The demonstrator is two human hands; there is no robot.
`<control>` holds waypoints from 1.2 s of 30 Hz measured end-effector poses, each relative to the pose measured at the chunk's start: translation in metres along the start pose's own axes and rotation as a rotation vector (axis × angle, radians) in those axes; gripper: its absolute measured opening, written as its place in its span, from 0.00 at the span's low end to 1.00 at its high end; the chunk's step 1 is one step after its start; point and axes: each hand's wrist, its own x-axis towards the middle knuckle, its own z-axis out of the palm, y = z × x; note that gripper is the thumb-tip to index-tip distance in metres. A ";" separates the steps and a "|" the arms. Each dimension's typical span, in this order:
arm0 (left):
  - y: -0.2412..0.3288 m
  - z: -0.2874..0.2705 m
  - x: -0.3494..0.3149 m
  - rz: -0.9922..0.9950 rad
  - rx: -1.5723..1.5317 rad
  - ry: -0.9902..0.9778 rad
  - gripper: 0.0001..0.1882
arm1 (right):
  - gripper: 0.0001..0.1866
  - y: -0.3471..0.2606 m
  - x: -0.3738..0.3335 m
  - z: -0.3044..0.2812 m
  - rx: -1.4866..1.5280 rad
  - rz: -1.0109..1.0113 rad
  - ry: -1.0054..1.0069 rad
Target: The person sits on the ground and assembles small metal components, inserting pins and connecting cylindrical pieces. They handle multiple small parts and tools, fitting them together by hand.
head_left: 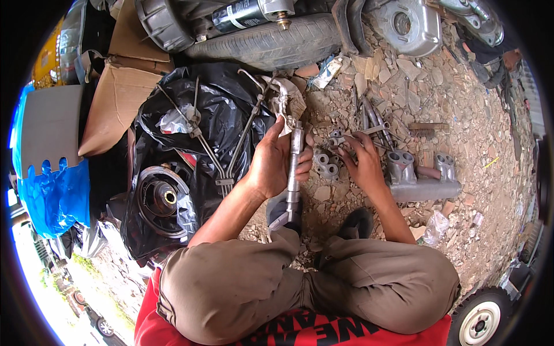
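My left hand is wrapped round a long silvery metal shaft, which stands roughly upright in the view with its lower end above my shoe. Low over the rubble, my right hand has its fingers curled in among loose metal parts; what they pinch, if anything, is hidden. A small metal fitting lies at its fingertips. Left of its thumb is a grey casting with round holes. Several metal rods lie just beyond the hand.
A black plastic bag with bent metal pipes and a round drum-like part lies left. A tyre and a metal housing are at the back. A grey manifold-like casting sits right, a cardboard box far left.
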 end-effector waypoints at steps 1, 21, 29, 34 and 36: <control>-0.004 -0.005 0.002 0.042 0.003 0.071 0.33 | 0.15 -0.013 0.007 -0.007 0.151 0.053 -0.034; -0.007 -0.018 0.015 0.325 -0.119 0.322 0.11 | 0.17 -0.065 -0.003 -0.024 0.970 0.444 -0.420; -0.008 -0.021 0.015 0.336 -0.135 0.318 0.17 | 0.18 -0.068 -0.004 -0.021 0.926 0.457 -0.286; -0.009 -0.018 0.015 0.347 -0.120 0.296 0.18 | 0.18 -0.070 -0.003 -0.020 0.770 0.290 -0.165; -0.008 -0.014 0.014 0.352 -0.107 0.299 0.16 | 0.17 -0.072 -0.004 -0.021 0.857 0.340 -0.175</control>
